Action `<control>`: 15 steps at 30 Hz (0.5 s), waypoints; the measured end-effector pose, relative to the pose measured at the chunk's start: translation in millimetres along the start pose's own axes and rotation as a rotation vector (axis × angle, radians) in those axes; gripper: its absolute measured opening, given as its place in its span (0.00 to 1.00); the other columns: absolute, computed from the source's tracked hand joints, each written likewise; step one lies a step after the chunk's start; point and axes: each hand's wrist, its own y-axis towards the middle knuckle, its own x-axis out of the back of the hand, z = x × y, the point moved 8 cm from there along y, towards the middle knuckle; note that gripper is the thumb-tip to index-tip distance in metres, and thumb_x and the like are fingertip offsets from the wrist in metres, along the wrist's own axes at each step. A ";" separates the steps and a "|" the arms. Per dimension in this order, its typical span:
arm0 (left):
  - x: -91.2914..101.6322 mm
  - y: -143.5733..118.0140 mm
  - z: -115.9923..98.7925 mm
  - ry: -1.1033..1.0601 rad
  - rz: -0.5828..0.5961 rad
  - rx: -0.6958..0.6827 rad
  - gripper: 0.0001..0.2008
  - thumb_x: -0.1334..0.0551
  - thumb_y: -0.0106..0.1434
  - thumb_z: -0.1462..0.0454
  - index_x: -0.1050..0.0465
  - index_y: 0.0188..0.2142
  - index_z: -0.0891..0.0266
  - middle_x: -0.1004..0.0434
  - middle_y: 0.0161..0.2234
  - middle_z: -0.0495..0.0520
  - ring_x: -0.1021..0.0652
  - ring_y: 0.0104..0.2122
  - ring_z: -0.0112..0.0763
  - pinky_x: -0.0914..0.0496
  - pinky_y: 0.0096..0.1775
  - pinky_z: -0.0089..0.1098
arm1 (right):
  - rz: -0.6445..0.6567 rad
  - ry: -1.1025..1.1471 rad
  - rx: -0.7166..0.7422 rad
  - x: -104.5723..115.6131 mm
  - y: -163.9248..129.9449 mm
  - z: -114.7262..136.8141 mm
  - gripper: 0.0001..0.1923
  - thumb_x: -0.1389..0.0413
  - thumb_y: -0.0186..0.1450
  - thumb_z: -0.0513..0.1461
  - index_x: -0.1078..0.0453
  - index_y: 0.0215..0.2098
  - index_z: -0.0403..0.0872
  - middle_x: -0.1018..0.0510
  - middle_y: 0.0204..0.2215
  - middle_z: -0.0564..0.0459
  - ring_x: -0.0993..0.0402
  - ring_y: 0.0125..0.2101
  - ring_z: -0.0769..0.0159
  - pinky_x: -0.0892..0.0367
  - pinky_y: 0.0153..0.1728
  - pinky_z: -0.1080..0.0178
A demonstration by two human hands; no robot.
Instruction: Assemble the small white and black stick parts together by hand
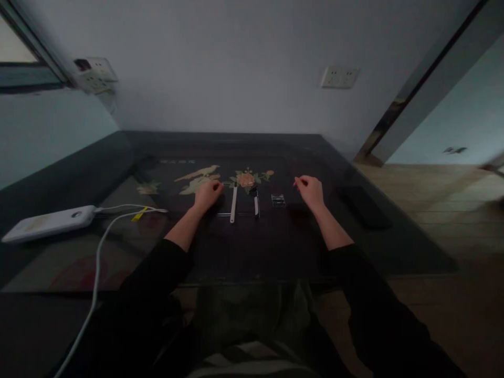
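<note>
On the dark table my left hand rests with its fingers curled in, and nothing shows in it. Just to its right lies a slim white stick-like tool with a dark upper end. Further right is a shorter white-and-dark tool with a dark head; its exact kind is too dim to make out. A thin rod runs crosswise near the white tool's lower end. A small clear case sits nearest my right hand, which is loosely closed, without touching the case. No object is visible in its fingers.
A white power bank with a white cable lies at the left. A dark flat phone-like object is on the right. The tabletop meets a wall with sockets behind.
</note>
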 end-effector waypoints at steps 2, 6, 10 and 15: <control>0.5 0.9 -2.4 -0.020 -0.018 -0.036 0.16 0.46 0.66 0.56 0.24 0.31 0.61 0.23 0.29 0.55 0.28 0.29 0.35 0.42 0.31 0.31 | 0.020 0.000 0.042 -1.6 -5.3 20.6 0.18 0.50 0.68 0.45 0.24 0.29 0.46 0.22 0.24 0.51 0.26 0.28 0.64 0.39 0.32 0.64; 2.7 -1.6 -14.0 -0.048 -0.049 -0.110 0.17 0.47 0.66 0.56 0.26 0.28 0.62 0.25 0.26 0.54 0.29 0.27 0.34 0.42 0.31 0.32 | 0.177 -0.120 0.095 -23.2 -27.4 68.7 0.18 0.50 0.69 0.46 0.23 0.30 0.47 0.19 0.29 0.49 0.23 0.32 0.61 0.37 0.32 0.64; 5.0 -6.4 -26.0 -0.043 -0.068 -0.150 0.17 0.47 0.66 0.55 0.26 0.30 0.61 0.26 0.26 0.54 0.30 0.27 0.34 0.44 0.30 0.32 | 0.363 -0.342 0.165 -53.3 -59.2 112.0 0.18 0.50 0.71 0.47 0.22 0.37 0.47 0.18 0.37 0.44 0.21 0.38 0.56 0.32 0.36 0.60; 3.9 -10.5 -37.6 -0.037 -0.049 -0.206 0.15 0.47 0.66 0.56 0.27 0.30 0.61 0.27 0.26 0.53 0.30 0.26 0.33 0.45 0.30 0.32 | 0.461 -0.496 0.203 -72.5 -78.9 132.0 0.25 0.51 0.71 0.52 0.22 0.43 0.41 0.18 0.40 0.36 0.20 0.42 0.51 0.29 0.39 0.57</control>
